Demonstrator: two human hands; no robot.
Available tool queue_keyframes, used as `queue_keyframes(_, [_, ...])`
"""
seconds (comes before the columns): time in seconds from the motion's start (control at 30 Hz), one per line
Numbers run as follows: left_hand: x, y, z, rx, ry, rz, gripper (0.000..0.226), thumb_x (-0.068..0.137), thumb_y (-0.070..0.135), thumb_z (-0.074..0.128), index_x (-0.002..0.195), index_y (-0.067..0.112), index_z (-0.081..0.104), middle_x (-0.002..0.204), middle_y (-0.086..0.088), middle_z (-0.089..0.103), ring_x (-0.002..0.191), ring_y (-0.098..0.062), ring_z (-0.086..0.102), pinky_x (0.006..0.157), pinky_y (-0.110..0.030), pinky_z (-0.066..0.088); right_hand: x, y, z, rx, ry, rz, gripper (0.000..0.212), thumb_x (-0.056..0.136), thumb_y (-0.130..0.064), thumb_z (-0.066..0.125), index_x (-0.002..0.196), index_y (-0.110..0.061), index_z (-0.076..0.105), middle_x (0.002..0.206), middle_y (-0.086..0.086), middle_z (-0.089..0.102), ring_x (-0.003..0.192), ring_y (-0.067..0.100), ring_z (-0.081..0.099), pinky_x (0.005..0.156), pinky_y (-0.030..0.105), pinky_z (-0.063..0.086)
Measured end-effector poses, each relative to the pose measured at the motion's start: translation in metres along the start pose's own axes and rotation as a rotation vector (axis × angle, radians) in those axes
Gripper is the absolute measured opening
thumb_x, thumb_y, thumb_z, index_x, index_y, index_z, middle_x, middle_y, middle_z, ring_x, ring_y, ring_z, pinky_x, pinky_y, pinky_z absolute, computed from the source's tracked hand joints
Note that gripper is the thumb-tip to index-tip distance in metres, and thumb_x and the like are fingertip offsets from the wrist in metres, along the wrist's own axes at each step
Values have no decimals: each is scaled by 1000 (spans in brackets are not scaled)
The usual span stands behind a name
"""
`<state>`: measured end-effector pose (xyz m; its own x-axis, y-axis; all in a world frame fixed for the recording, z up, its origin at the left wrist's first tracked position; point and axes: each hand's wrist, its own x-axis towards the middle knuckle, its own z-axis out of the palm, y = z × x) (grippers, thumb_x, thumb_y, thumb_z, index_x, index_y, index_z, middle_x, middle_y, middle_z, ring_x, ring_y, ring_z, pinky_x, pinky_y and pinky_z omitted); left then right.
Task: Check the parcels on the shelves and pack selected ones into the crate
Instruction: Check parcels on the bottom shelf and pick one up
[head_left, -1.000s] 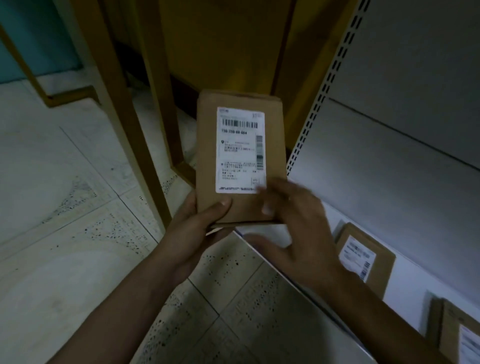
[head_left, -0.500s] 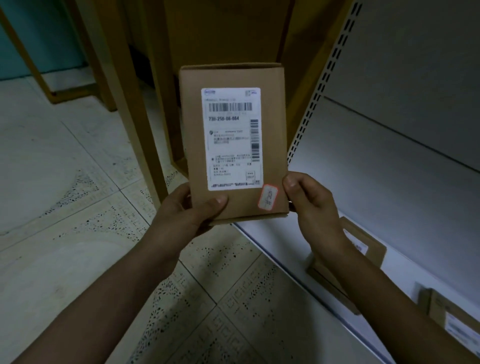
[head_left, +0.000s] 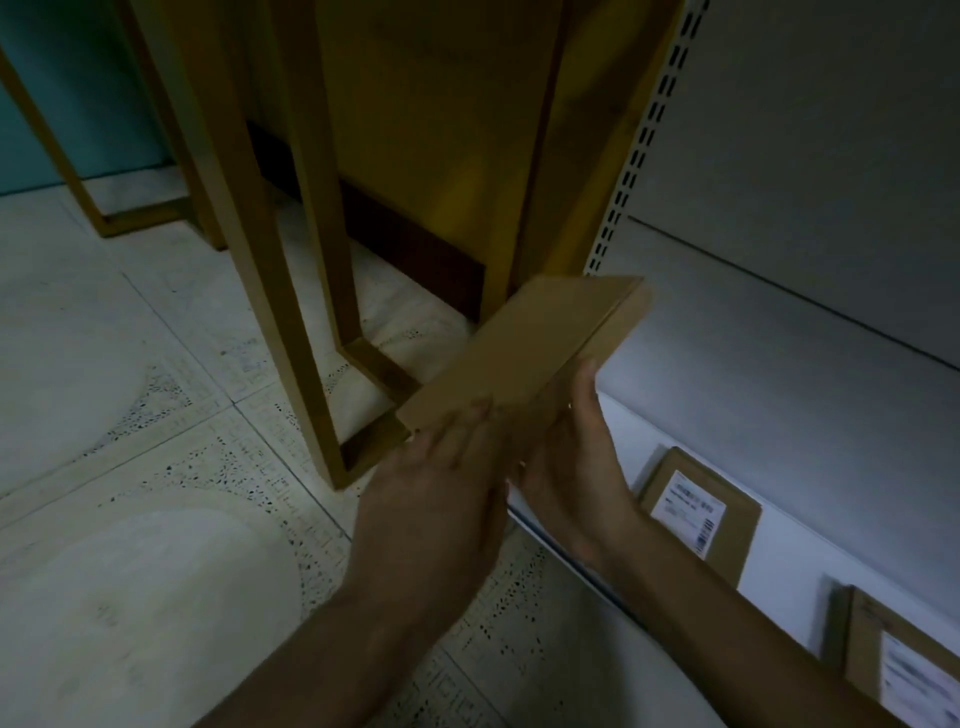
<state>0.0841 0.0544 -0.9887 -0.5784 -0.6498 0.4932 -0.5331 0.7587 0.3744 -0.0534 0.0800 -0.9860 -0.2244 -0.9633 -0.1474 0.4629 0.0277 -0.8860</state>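
Nothing readable for you.
The white label on your shelf parcel shows a barcode; print too blurred.

Parcel storeroom: white slotted shelving, labelled cardboard parcels on shelf, tiled floor.
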Motion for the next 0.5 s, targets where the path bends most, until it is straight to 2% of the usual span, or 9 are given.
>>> queue_keyframes(0.1, [-1,3,7,178,18,106,58,72,26,71,127,16,56,126,-4,63,104,-26,64,70,-34,54,-4,-10,2,187,-8,9,64,85,-58,40,136,-20,45,131,4,61,122,22,57,106,44,41])
queue_keyframes(0.17, [0,2,3,185,13,114,68,64,24,78,128,16,53,127,-6,61,105,-29,62,67,-35,53,-4,-12,0,204,-14,-9,65,84,-58,42,138,-20,44,132,6,60,123,24,56,106,45,41])
queue_keyframes(0.23, [1,3,-1,153,8,71,76,58,21,82,127,13,50,123,-8,63,97,-27,66,64,-31,53,-3,-15,-1,151,-17,-34,76,82,-66,37,143,-21,40,136,6,57,126,23,54,107,46,39])
queue_keyframes(0.3, [4,3,-5,-32,3,-20,71,66,17,80,129,12,50,112,-6,68,86,-18,67,69,-22,51,-3,-16,-2,20,36,-66,77,80,-70,31,140,-24,45,133,2,60,122,20,57,103,43,43])
queue_keyframes(0.37, [8,1,-12,-356,-3,-137,55,81,19,67,132,20,47,107,9,66,83,-1,63,76,-16,53,0,-16,-3,-225,195,-111,55,88,-59,38,130,-27,54,123,-3,65,115,16,60,99,39,45])
queue_keyframes(0.4, [10,-3,-14,-522,-10,-205,52,86,22,61,134,27,42,110,19,63,89,4,61,75,-12,51,2,-16,-7,-315,318,-122,43,91,-49,47,127,-27,55,118,-5,64,110,13,60,99,37,45])
queue_keyframes(0.43, [10,-6,-16,-681,-25,-265,53,87,25,56,136,31,38,115,25,60,99,9,58,78,-10,50,2,-15,-9,-357,429,-106,40,92,-39,55,129,-25,53,116,-5,62,106,10,59,99,36,45])
queue_keyframes(0.5, [11,-13,-21,-889,-29,-371,52,92,21,54,140,33,37,124,24,57,111,7,56,89,-20,52,2,-12,-13,-272,479,-2,49,89,-31,62,134,-18,49,116,1,63,101,10,60,97,33,47])
